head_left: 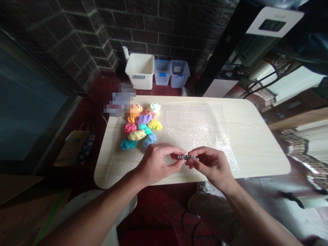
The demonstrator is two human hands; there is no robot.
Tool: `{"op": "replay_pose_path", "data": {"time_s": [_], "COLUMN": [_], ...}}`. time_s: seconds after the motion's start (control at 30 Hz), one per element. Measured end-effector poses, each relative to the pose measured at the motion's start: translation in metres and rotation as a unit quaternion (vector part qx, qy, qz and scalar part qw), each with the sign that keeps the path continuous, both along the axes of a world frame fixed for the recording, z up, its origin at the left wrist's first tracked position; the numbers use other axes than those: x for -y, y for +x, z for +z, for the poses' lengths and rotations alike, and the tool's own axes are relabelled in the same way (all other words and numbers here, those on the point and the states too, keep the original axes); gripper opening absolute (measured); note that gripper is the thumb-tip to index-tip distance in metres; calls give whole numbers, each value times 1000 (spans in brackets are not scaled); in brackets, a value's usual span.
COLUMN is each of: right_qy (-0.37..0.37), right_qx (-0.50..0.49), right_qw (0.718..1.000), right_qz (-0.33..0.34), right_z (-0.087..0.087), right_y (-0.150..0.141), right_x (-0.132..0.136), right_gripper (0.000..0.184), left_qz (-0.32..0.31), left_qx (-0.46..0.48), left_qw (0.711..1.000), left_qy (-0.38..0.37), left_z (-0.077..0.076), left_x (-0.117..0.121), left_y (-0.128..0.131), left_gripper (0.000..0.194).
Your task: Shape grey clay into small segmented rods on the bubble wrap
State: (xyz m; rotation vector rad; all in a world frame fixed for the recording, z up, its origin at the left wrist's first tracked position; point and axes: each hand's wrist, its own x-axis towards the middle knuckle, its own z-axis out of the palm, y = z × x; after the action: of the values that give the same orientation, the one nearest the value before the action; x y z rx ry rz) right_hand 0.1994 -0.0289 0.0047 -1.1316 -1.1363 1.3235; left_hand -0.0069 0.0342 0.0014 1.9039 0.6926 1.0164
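Note:
My left hand (164, 160) and my right hand (208, 162) meet above the near edge of the table. Between their fingertips they pinch a small grey strip of rounded, bead-like bumps (188, 157), which lies roughly level. Its exact kind is unclear. Thumbs and forefingers of both hands are closed on it, one hand at each side. Just beyond my left hand lie several soft, crumpled bundles, among them a blue one (149, 140), a teal one (128, 144), a pale yellow one (136, 135) and a purple one (144, 119).
Bubble wrap (192, 126) covers much of the pale wooden table (258, 143). Behind it stand a white bin (140, 75) and two clear plastic boxes (179, 77). A paper bag (74, 147) is on the floor at left. A pixelated patch hides the table's far-left corner.

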Motion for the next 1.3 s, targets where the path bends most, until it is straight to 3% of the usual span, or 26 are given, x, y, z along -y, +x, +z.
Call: {"op": "replay_pose_path", "data": {"time_s": [0.63,1.0,1.3], "right_qy": [-16,-7,10], "right_qx": [27,32,46], "right_qw": [1000,999,999], "right_qz": [-2,21,1], "right_z": [-3,-2,-3], "right_y": [4,2,7], "right_x": [1,2,2], "right_gripper": [10,8,21], "left_qz": [-7,-48,-33], "left_qx": [-29,-25,-13], "left_qw": [1000,998,999], "left_qy": [-1,-9,16], "left_z": [-3,-1,-5], "left_x": [-2,-4,-9], "left_y": [-4,-6,-7], "left_gripper": [25,12,12]}}
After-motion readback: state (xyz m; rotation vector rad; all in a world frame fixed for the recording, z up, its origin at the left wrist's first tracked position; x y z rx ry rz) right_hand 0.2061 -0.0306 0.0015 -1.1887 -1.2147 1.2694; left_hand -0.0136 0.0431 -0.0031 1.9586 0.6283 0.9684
